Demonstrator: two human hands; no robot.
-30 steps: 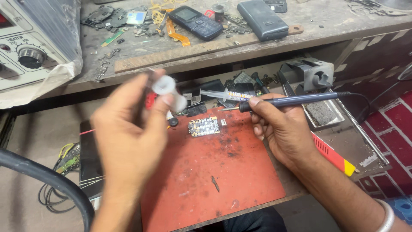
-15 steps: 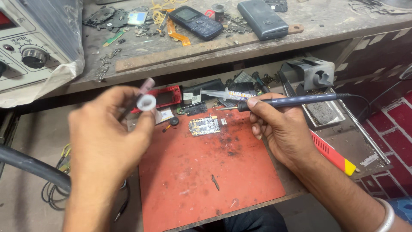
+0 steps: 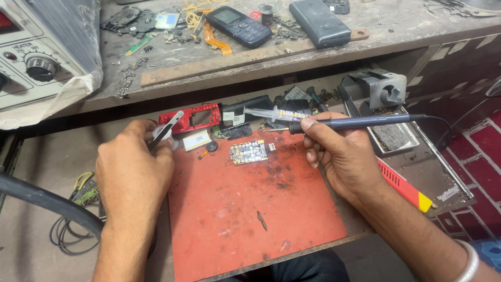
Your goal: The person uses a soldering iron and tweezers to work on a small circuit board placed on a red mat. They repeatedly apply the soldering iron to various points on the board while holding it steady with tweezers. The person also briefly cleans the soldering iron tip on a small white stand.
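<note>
My left hand (image 3: pixel 134 169) is closed on metal tweezers (image 3: pixel 168 126) and a small pale round object, low at the left edge of the red work mat (image 3: pixel 245 209). In my right hand (image 3: pixel 336 156) I grip a blue soldering iron (image 3: pixel 360 122), its tip pointing left over the mat's far edge. A small circuit board (image 3: pixel 249 152) lies on the mat between my hands, just below the iron's tip. A red phone frame (image 3: pixel 191 118) and a syringe (image 3: pixel 269 113) lie beyond the mat.
A soldering iron stand with sponge tray (image 3: pixel 385 104) sits to the right. A raised shelf holds a dark phone (image 3: pixel 238 26), a grey case (image 3: pixel 319 22) and loose parts. A power supply (image 3: pixel 36 57) stands far left. Black hose (image 3: pixel 47 203) and wires lie at the lower left.
My left hand has come down from in front of the camera to the mat's left edge, still holding the tweezers and round piece. The right hand with the iron has stayed put.
</note>
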